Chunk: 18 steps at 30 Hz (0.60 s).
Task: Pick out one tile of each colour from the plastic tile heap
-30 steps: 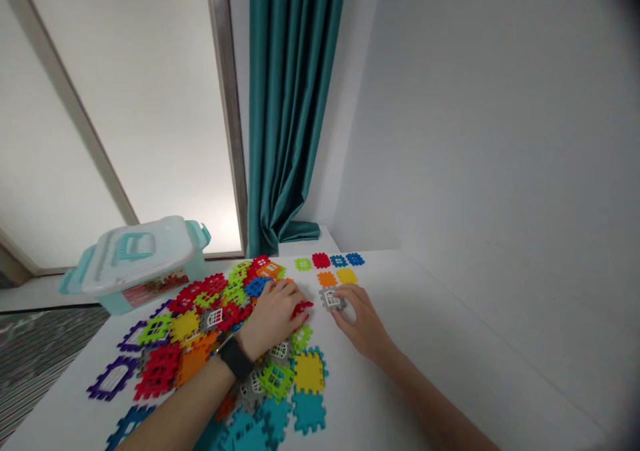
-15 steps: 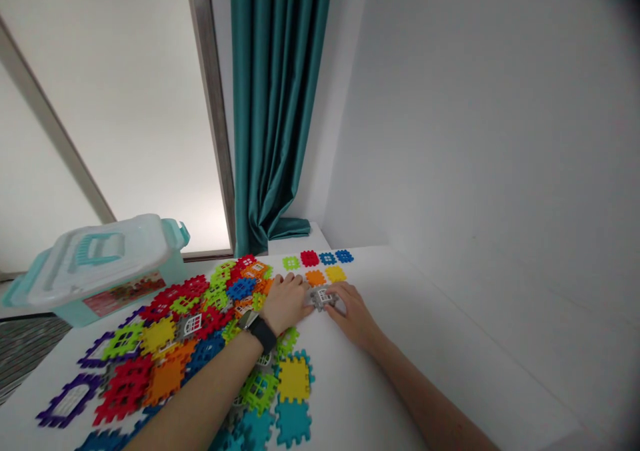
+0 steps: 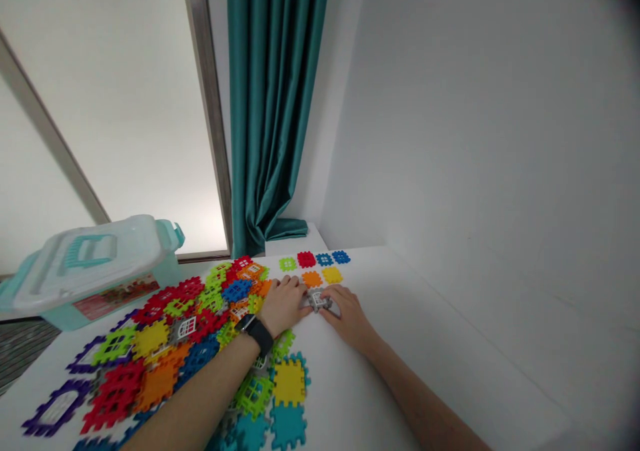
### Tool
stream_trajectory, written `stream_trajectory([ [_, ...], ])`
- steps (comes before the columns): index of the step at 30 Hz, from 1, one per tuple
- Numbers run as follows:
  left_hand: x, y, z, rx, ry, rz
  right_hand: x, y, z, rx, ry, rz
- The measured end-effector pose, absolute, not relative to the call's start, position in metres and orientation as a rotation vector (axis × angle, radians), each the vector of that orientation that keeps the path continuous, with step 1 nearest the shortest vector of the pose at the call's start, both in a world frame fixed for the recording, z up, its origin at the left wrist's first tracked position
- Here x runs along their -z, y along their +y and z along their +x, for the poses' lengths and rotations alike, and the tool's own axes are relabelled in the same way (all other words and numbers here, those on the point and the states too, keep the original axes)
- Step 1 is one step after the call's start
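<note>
A small grey interlocking tile with a white window (image 3: 316, 299) is between my two hands, low over the white table. My left hand (image 3: 284, 306), with a dark watch on its wrist, has its fingers curled against the tile's left edge. From the right, the thumb and fingers of my right hand (image 3: 351, 319) pinch the opposite edge. Just beyond lie an orange tile (image 3: 312, 279) and a yellow tile (image 3: 332, 275). A row behind them holds a lime tile (image 3: 287, 264), a red tile (image 3: 306, 259) and two blue tiles (image 3: 333, 258).
A heap of mixed interlocking tiles (image 3: 165, 357) spreads under and left of my left forearm. The lidded plastic box (image 3: 100, 254) stands at the far left. Behind the white table (image 3: 360, 397) hangs a green curtain (image 3: 273, 104); a plain wall (image 3: 475, 137) borders the right.
My left hand has left the red tile by the heap and moved right to the grey tile, which my right hand was holding. The view has turned slightly right.
</note>
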<state>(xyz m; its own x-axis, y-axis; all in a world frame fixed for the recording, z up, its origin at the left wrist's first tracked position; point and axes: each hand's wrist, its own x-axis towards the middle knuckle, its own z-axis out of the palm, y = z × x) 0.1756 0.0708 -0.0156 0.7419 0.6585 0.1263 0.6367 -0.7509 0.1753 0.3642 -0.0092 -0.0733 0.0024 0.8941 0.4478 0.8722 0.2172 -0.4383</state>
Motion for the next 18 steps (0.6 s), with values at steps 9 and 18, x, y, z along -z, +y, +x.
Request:
stream_trajectory([
  [9,0.018,0.071,0.176,-0.288,1.067,2.786,0.069,-0.009,0.372,-0.125,-1.87,-1.593],
  [18,0.015,0.069,0.177,-0.267,1.092,2.78,0.07,-0.009,0.382,-0.21,-1.888,-1.546],
])
